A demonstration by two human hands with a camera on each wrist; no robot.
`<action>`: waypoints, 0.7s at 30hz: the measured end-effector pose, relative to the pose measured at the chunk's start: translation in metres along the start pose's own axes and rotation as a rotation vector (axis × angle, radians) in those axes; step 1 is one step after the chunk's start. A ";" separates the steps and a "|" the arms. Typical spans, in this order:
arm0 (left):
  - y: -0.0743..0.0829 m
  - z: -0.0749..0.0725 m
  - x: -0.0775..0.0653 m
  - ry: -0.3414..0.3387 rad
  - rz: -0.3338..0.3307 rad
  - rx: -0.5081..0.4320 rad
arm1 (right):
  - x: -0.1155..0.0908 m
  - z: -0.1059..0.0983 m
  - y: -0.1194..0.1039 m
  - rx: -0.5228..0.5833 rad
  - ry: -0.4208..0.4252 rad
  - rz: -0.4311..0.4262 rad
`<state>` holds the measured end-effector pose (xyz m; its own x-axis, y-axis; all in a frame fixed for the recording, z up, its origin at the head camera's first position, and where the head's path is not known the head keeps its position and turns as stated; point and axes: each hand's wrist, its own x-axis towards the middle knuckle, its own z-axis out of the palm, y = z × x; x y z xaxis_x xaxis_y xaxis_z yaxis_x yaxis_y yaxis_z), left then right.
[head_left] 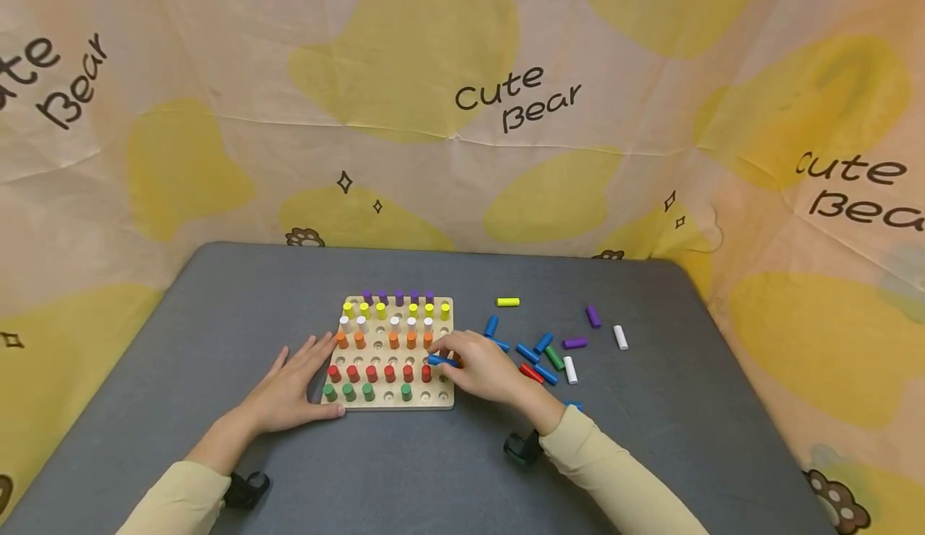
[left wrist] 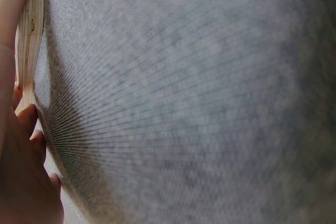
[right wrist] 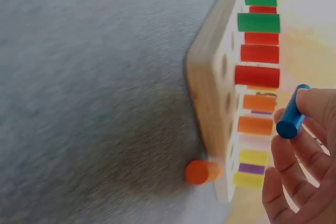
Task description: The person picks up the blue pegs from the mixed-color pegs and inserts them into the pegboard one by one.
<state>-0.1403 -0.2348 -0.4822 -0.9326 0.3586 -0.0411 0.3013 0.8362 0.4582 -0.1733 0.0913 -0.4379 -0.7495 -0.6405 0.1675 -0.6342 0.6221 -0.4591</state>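
Observation:
A wooden pegboard (head_left: 383, 403) lies on the table with rows of purple, yellow, white, orange, red and green pegs standing in it. Between the orange and red rows, a line of bare holes shows. My right hand (head_left: 480, 365) pinches a blue peg (right wrist: 292, 113) between thumb and fingers, above the board's right side. The peg is tilted and clear of the holes. My left hand (head_left: 292, 386) rests along the board's left edge with fingers spread, its thumb at the near left corner. An orange peg (right wrist: 202, 172) lies beside the board's right edge, mostly hidden by my right hand in the head view.
Loose pegs lie scattered right of the board: several blue ones (head_left: 527, 353), a green peg (head_left: 554, 357), a red peg (head_left: 531, 373), two purple, two white, and a yellow peg (head_left: 508, 302) farther back. A printed cloth (head_left: 405, 53) hangs behind the grey table (head_left: 405, 471).

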 end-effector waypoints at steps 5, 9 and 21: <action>0.000 0.000 0.000 0.000 -0.002 -0.003 | 0.010 0.001 -0.008 0.021 0.011 -0.019; 0.000 0.000 0.000 -0.002 -0.005 -0.008 | 0.018 0.002 -0.014 0.055 0.026 -0.037; -0.002 0.002 0.000 -0.005 -0.011 -0.001 | 0.038 0.015 -0.027 0.091 0.067 -0.061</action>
<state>-0.1409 -0.2359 -0.4850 -0.9348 0.3516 -0.0504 0.2912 0.8398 0.4583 -0.1818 0.0428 -0.4322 -0.7232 -0.6421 0.2543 -0.6614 0.5377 -0.5229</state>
